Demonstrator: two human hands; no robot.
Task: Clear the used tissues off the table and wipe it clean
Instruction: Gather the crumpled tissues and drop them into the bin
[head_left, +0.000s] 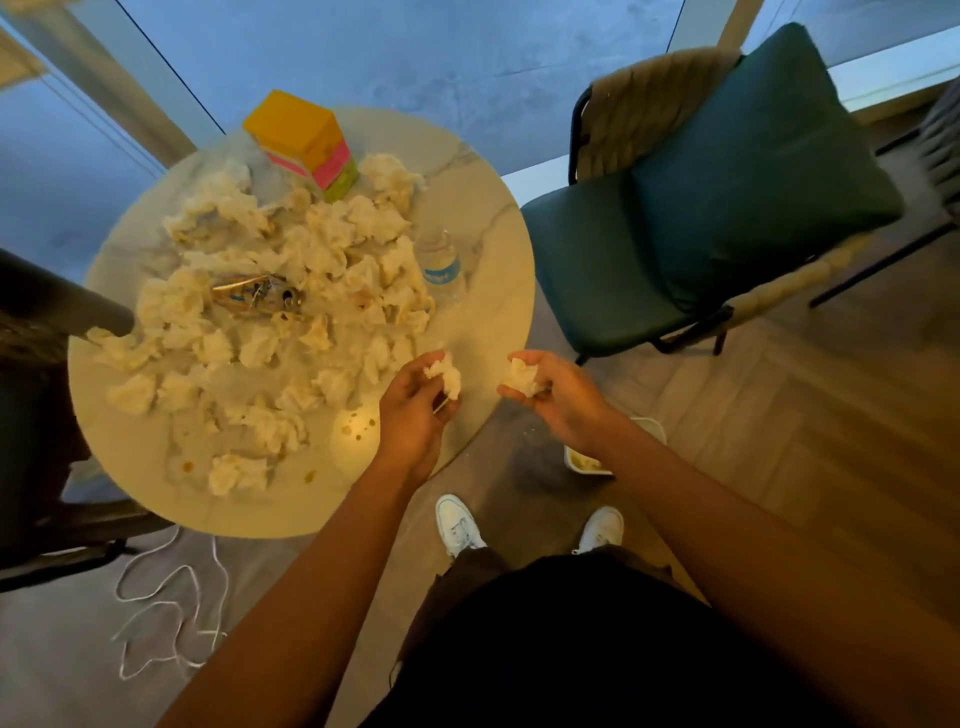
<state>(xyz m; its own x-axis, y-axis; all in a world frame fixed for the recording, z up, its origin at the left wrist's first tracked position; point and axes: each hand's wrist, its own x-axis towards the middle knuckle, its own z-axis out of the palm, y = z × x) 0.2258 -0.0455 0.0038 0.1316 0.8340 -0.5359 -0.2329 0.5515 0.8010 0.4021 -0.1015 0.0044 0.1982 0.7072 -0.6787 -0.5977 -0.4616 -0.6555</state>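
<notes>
Several crumpled white tissues (291, 291) cover most of the round marble table (493, 291). My left hand (413, 410) is over the table's near right edge and grips one crumpled tissue (445, 376) in its fingers. My right hand (558, 397) is just past the table edge, above the floor, and holds another crumpled tissue (522, 379). A few brown stains (358, 423) mark the tabletop near my left wrist.
A yellow, pink and green tissue box (306, 137) stands at the table's far side. A plastic water bottle (441, 267) and a foil wrapper (257, 296) lie among the tissues. A white bin (587, 462) sits on the floor under my right arm. A green chair (701, 208) stands to the right, white cord (166, 613) on the floor.
</notes>
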